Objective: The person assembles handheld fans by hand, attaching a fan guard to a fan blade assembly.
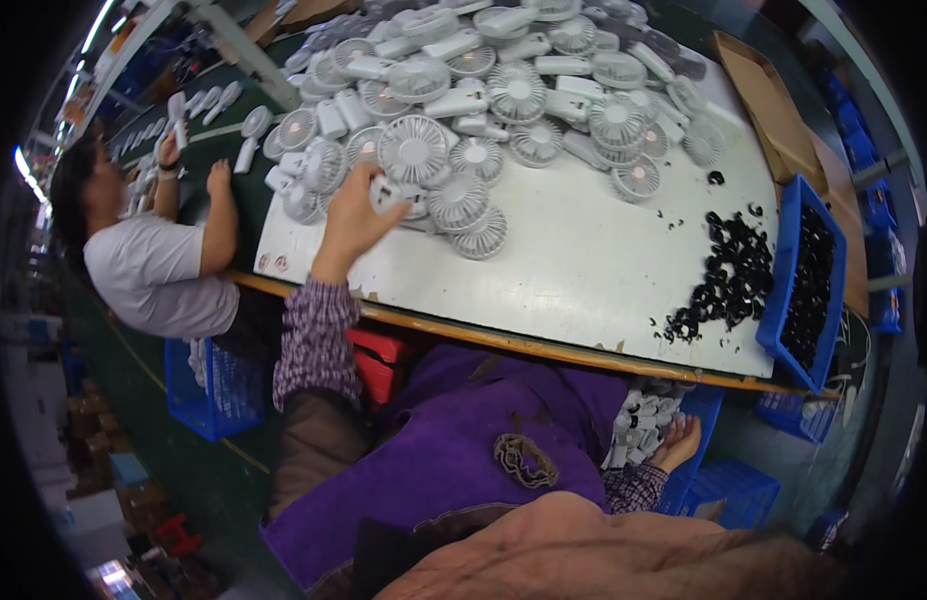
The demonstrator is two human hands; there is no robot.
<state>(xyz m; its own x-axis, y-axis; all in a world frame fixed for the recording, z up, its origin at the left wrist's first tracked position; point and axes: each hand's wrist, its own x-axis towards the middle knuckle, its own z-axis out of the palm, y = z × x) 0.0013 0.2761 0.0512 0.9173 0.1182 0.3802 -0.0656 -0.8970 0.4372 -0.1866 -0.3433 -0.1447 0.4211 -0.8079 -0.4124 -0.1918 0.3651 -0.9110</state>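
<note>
My left hand (356, 222) reaches over the near edge of a big pile of white handheld fans (414, 148). Its thumb and fingers curve around the handle end of one white handheld fan (387, 192), which lies among the others. Low on the right, beneath the table edge, my right hand (676, 446) rests against small white and grey parts (644, 418) in a blue crate (700, 412). Its fingers are apart and slightly bent, with nothing visible held in them.
Small black curved pieces (729, 275) lie scattered on the white table (574, 290), beside a blue tray (781, 300) of more. Behind it stands a brown cardboard tray (764, 110). A co-worker (164, 260) sits at left, handling a fan. A red stool (376, 368) is under the table.
</note>
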